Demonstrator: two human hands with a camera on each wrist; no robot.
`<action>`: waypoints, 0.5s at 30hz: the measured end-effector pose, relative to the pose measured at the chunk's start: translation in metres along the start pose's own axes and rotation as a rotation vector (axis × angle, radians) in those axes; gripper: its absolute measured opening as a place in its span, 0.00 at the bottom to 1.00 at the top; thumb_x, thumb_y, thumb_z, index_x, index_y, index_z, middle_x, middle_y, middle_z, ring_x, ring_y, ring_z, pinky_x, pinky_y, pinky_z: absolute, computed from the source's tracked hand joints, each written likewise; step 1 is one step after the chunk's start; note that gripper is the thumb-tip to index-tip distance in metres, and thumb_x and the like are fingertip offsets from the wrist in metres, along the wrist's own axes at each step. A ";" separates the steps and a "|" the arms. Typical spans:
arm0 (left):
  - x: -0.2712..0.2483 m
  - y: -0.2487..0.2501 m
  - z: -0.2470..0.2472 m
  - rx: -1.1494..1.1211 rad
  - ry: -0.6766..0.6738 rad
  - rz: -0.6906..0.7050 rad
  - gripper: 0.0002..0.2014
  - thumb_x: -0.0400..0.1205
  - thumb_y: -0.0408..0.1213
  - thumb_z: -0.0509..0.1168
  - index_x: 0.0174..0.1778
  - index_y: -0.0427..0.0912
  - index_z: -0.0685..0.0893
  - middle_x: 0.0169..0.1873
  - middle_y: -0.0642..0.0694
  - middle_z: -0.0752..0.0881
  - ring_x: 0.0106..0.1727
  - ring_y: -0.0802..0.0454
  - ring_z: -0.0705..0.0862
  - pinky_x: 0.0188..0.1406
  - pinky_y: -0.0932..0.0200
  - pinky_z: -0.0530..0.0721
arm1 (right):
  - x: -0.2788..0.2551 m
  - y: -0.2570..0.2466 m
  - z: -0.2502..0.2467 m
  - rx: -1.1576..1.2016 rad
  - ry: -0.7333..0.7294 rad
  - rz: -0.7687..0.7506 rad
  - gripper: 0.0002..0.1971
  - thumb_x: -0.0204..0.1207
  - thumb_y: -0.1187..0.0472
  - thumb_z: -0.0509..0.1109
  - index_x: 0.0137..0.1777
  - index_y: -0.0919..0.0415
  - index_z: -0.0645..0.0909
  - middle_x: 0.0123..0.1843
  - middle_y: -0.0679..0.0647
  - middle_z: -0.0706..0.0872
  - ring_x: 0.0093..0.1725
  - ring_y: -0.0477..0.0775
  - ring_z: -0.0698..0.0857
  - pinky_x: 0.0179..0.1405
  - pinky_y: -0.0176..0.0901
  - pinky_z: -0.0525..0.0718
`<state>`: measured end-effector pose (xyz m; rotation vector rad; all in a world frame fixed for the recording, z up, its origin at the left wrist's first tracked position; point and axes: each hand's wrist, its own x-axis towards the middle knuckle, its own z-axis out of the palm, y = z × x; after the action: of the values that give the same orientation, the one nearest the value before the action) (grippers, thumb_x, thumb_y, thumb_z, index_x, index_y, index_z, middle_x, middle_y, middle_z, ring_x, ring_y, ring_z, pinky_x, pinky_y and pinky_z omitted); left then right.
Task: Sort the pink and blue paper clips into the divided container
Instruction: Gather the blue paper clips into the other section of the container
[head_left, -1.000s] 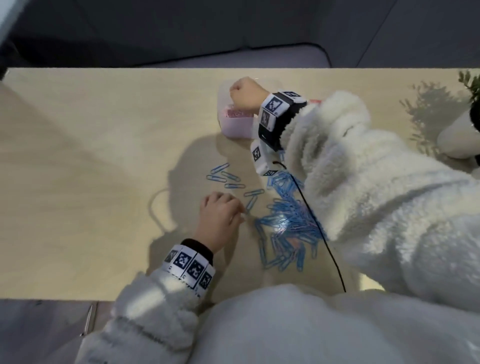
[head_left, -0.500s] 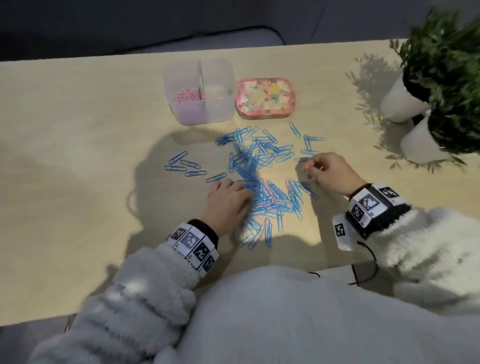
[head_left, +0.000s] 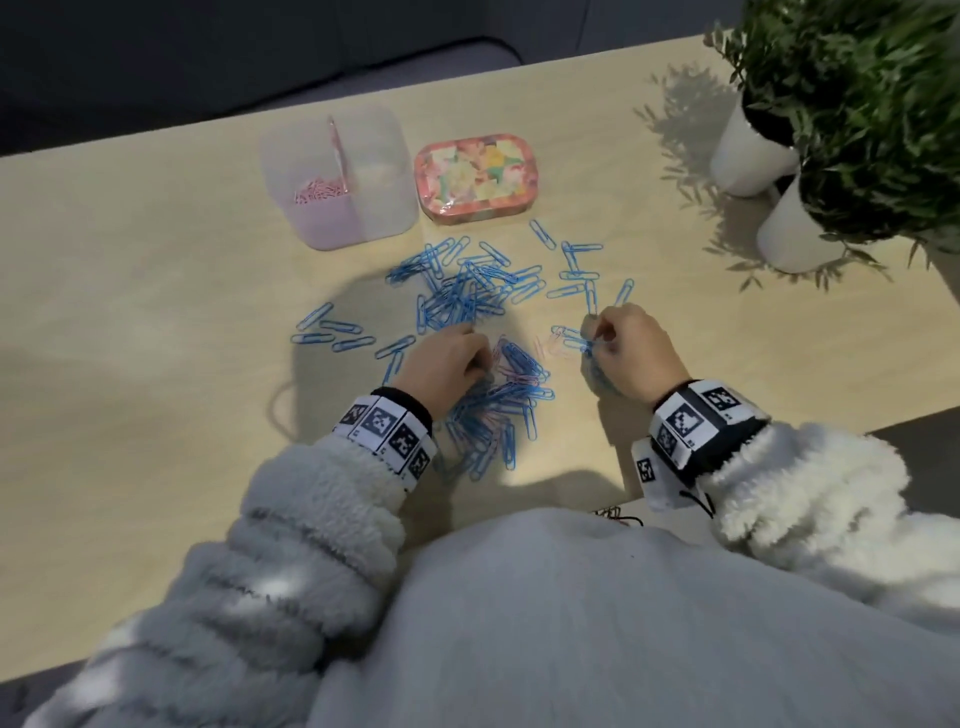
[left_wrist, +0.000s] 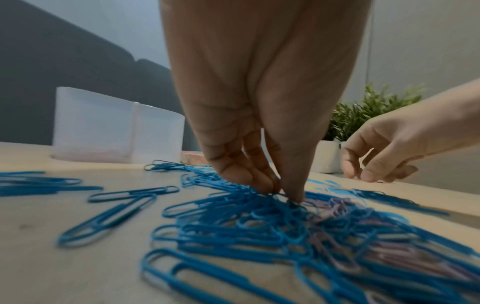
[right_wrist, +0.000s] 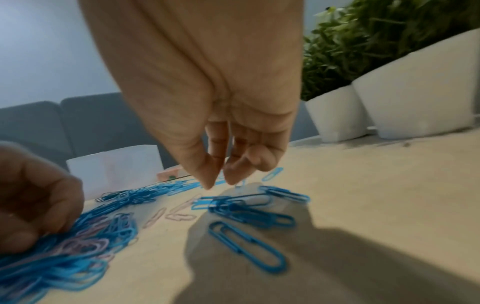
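The clear divided container (head_left: 337, 176) stands at the back, with pink clips (head_left: 317, 189) in its left compartment; its right compartment looks empty. Blue paper clips (head_left: 462, 296) lie scattered in front of it, and a mixed blue-and-pink pile (head_left: 514, 384) lies nearer me. My left hand (head_left: 480, 364) is on that pile, thumb and fingertips (left_wrist: 259, 185) pinched together on clips at its top. My right hand (head_left: 592, 338) hovers right of the pile, its fingers (right_wrist: 233, 176) loosely curled just above the table with nothing between them. A few loose pink clips (right_wrist: 179, 216) lie between the hands.
A patterned pink tin (head_left: 475, 179) sits right of the container. Two white pots with green plants (head_left: 795, 223) stand at the far right. The table's near edge (head_left: 597, 499) is close to my body.
My right hand has left the container and come down to the table right of the pile. My left hand has stayed on the pile. The view has swung right.
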<state>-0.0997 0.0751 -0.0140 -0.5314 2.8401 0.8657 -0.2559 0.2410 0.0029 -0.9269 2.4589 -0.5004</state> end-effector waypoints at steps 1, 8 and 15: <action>-0.002 -0.003 -0.002 -0.003 0.008 -0.014 0.04 0.74 0.27 0.67 0.43 0.35 0.84 0.46 0.38 0.83 0.48 0.39 0.82 0.46 0.53 0.76 | 0.001 -0.007 0.002 -0.010 0.001 -0.022 0.05 0.71 0.69 0.65 0.40 0.58 0.78 0.50 0.66 0.83 0.51 0.66 0.81 0.43 0.44 0.70; 0.013 0.011 -0.015 0.075 0.084 0.001 0.09 0.77 0.29 0.64 0.51 0.37 0.85 0.51 0.38 0.83 0.56 0.39 0.80 0.54 0.48 0.76 | 0.017 -0.029 0.021 -0.117 -0.082 -0.096 0.08 0.72 0.62 0.70 0.50 0.61 0.82 0.51 0.63 0.86 0.53 0.66 0.83 0.50 0.50 0.80; 0.031 0.021 0.001 0.244 0.015 -0.131 0.12 0.80 0.38 0.63 0.57 0.38 0.79 0.60 0.39 0.80 0.63 0.39 0.76 0.62 0.46 0.76 | 0.012 -0.014 0.019 -0.292 -0.085 -0.232 0.07 0.74 0.68 0.64 0.45 0.65 0.83 0.50 0.65 0.82 0.52 0.67 0.82 0.44 0.50 0.74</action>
<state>-0.1359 0.0823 -0.0107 -0.6818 2.8298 0.4862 -0.2460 0.2197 -0.0091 -1.3321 2.3992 -0.1719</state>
